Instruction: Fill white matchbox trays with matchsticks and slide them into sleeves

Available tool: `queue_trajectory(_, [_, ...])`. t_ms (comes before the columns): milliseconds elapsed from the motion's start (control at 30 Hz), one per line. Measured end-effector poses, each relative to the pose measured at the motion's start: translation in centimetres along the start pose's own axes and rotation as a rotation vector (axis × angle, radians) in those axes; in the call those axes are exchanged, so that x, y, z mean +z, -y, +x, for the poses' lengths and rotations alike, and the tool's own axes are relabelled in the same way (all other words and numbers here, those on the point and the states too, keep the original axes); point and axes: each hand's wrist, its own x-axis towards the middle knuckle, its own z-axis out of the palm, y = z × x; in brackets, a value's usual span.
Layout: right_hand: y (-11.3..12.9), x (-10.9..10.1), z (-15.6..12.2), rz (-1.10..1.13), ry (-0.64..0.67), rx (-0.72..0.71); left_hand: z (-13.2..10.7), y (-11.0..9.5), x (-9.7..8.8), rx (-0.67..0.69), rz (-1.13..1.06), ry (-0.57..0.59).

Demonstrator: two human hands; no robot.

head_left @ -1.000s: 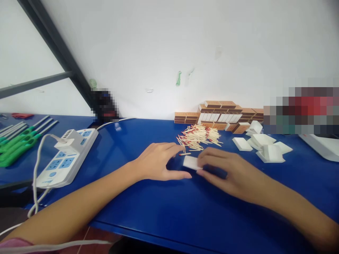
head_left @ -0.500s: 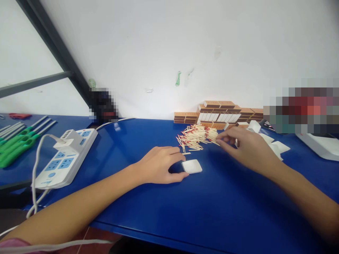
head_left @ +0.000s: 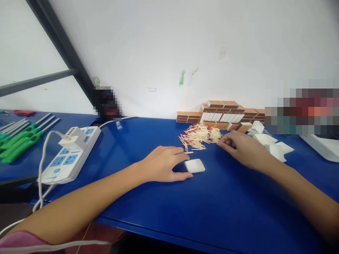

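Note:
A flat white piece point(head_left: 195, 165), which looks like a small tray or block, lies on the blue table. My left hand point(head_left: 166, 164) rests on the table at its left end, thumb and fingers apart around its near and far edges; any grip on it does not show. Red-tipped matches point(head_left: 197, 137) lie in a loose pile beyond. At the pile's right end, my right hand point(head_left: 238, 146) has thumb and forefinger pinched together low over the table. Whatever is between those fingertips is too small to make out. One match point(head_left: 188, 152) lies apart, close to my left fingers.
Brown matchboxes point(head_left: 225, 113) are stacked against the wall. White folded pieces point(head_left: 275, 151) sit right of my right hand. On the left are a power strip point(head_left: 71, 158) with a plugged-in charger and cable, and green-handled tools point(head_left: 23, 141). The table's front edge point(head_left: 159, 233) runs below.
My right hand has dropped slightly toward the table, thumb and forefinger coming together beside the pile. My left thumb has slid a little along the white piece's near edge. The view has shifted slightly.

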Motion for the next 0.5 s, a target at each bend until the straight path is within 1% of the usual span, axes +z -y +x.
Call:
queue_trajectory(167, [-0.5, 0.7, 0.0, -0.083, -0.036, -0.144, 0.3, -0.3, 0.2, -0.067, -0.079, 0.032])
queue_trajectory(233, [-0.5, 0.3, -0.2, -0.085, -0.043, -0.16, 0.3, -0.3, 0.3, -0.073, -0.08, 0.037])
queue_trajectory(300, [0.0, -0.5, -0.6, -0.046, -0.031, -0.156, 0.2, -0.3, 0.3, -0.074, -0.075, 0.038])
queue_trajectory(400, [2.1, -2.0, -1.5, 0.089, 0.027, -0.149, 0.2, -0.2, 0.2, -0.074, -0.07, 0.035])
queue_trajectory(500, [5.3, -2.5, -2.7, 0.236, 0.149, -0.181, 0.2, -0.1, 0.2, -0.068, -0.074, 0.039])
